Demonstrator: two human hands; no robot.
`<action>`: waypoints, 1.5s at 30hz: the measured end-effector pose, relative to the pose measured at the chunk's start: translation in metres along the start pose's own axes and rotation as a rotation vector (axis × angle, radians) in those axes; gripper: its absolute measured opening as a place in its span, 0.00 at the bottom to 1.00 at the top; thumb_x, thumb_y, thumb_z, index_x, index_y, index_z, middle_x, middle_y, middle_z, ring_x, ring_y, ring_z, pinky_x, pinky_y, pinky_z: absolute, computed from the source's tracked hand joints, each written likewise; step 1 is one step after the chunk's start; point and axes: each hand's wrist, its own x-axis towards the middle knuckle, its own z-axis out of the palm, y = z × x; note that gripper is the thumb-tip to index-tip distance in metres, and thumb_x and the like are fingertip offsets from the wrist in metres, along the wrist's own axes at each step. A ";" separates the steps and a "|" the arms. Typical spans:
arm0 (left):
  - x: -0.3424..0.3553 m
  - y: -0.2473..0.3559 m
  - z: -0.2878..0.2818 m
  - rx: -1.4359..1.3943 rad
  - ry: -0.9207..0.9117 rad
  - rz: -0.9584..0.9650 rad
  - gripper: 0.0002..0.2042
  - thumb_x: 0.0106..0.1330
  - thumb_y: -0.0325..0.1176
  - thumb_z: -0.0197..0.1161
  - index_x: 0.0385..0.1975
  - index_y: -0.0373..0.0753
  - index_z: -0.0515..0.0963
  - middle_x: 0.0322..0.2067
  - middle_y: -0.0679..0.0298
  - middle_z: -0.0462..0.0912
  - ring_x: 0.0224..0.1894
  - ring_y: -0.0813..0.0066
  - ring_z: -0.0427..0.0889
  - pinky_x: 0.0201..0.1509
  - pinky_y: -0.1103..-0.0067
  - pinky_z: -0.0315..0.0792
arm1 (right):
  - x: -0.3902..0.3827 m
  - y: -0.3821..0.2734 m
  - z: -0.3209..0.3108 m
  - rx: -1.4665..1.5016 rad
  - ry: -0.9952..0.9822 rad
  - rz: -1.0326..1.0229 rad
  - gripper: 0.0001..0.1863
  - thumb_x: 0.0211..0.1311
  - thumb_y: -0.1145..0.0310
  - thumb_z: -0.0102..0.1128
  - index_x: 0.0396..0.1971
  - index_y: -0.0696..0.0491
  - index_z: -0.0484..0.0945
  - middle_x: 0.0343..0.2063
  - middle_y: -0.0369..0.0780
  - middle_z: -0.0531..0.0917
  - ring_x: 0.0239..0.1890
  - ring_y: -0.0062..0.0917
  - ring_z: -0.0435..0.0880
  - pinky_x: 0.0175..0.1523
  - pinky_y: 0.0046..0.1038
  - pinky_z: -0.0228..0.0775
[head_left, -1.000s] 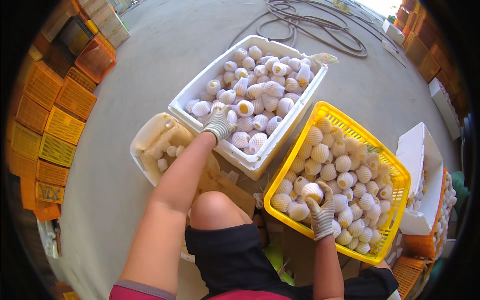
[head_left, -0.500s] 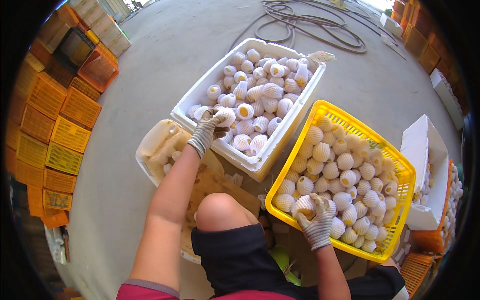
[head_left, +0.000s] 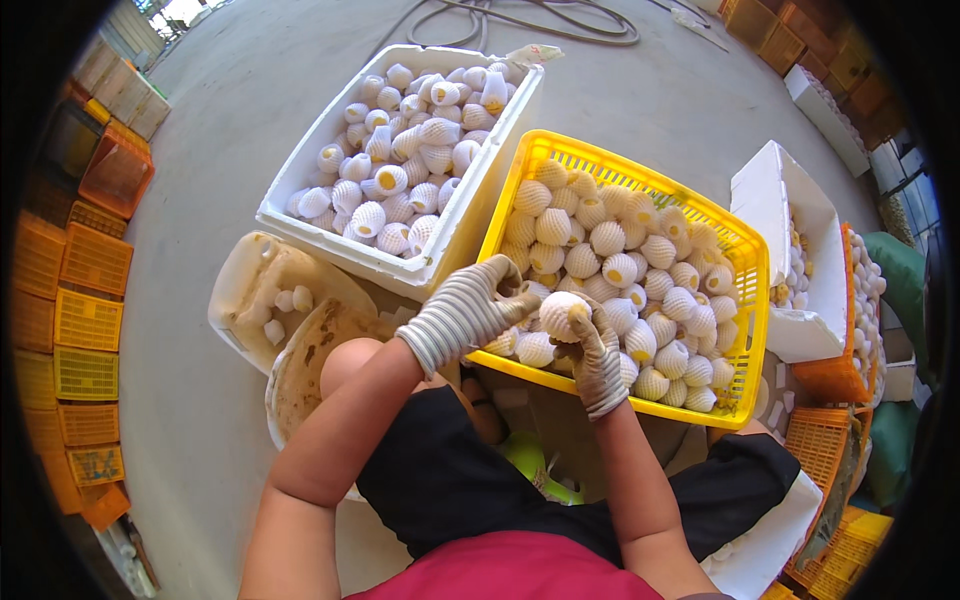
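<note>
Dark shorts [head_left: 440, 480] nearest, knees bent. Just beyond, gloved right hand [head_left: 597, 368] at the near rim of the crate, thumb and fingers pinching one foam-netted fruit [head_left: 557, 315], bare end showing yellowish. Gloved left hand [head_left: 460, 312] just beside it, fingers curled; cannot tell if anything is pinched. Yellow plastic crate [head_left: 760, 300] under and beyond the hands, heaped with similar netted fruit. To its left, stained cut-open plastic container [head_left: 232, 300], a few small white pieces in it. White polystyrene box [head_left: 345, 248] behind that, full of netted pieces, some showing yellow. Left edge: stacked orange and yellow crates [head_left: 90, 320]. Farthest: coiled hose [head_left: 610, 43] on grey floor.
</note>
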 end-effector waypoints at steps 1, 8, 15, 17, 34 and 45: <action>-0.006 0.001 0.018 -0.003 0.007 0.016 0.22 0.60 0.47 0.71 0.41 0.34 0.76 0.32 0.57 0.82 0.36 0.68 0.82 0.44 0.74 0.77 | -0.007 -0.005 0.007 0.078 -0.018 0.008 0.26 0.63 0.56 0.66 0.57 0.51 0.73 0.43 0.36 0.81 0.34 0.16 0.81 0.31 0.15 0.72; -0.031 0.008 0.083 -0.707 0.061 -0.126 0.27 0.68 0.38 0.64 0.62 0.37 0.63 0.44 0.56 0.81 0.39 0.74 0.84 0.37 0.80 0.83 | -0.034 -0.020 0.001 -0.534 0.083 -0.403 0.14 0.69 0.64 0.59 0.50 0.55 0.79 0.40 0.40 0.83 0.40 0.24 0.83 0.44 0.25 0.77; -0.026 0.011 0.095 -0.758 0.074 -0.179 0.11 0.74 0.32 0.54 0.50 0.36 0.76 0.37 0.60 0.82 0.35 0.77 0.83 0.33 0.81 0.81 | -0.037 -0.023 -0.013 -1.076 0.285 -0.720 0.04 0.64 0.72 0.60 0.35 0.56 0.81 0.34 0.48 0.84 0.34 0.46 0.83 0.40 0.37 0.76; -0.020 -0.004 0.103 -0.662 0.086 -0.138 0.11 0.73 0.32 0.54 0.49 0.36 0.77 0.36 0.61 0.83 0.34 0.75 0.84 0.31 0.79 0.82 | -0.036 -0.020 -0.016 -1.121 0.297 -0.780 0.04 0.62 0.72 0.61 0.35 0.55 0.80 0.33 0.47 0.84 0.34 0.44 0.84 0.39 0.37 0.76; -0.004 -0.008 0.097 -1.711 -0.021 -0.210 0.20 0.74 0.48 0.51 0.54 0.38 0.71 0.44 0.60 0.79 0.43 0.68 0.81 0.46 0.72 0.79 | -0.054 -0.022 0.017 -0.997 -0.085 -0.940 0.08 0.49 0.73 0.69 0.32 0.53 0.83 0.36 0.41 0.84 0.36 0.36 0.84 0.42 0.34 0.78; -0.021 0.008 0.037 -1.451 0.134 -0.236 0.27 0.71 0.59 0.52 0.49 0.38 0.75 0.34 0.51 0.82 0.28 0.67 0.82 0.28 0.76 0.78 | -0.038 -0.019 -0.016 -0.868 0.130 -0.452 0.11 0.56 0.68 0.67 0.36 0.58 0.82 0.33 0.47 0.84 0.34 0.37 0.85 0.42 0.33 0.77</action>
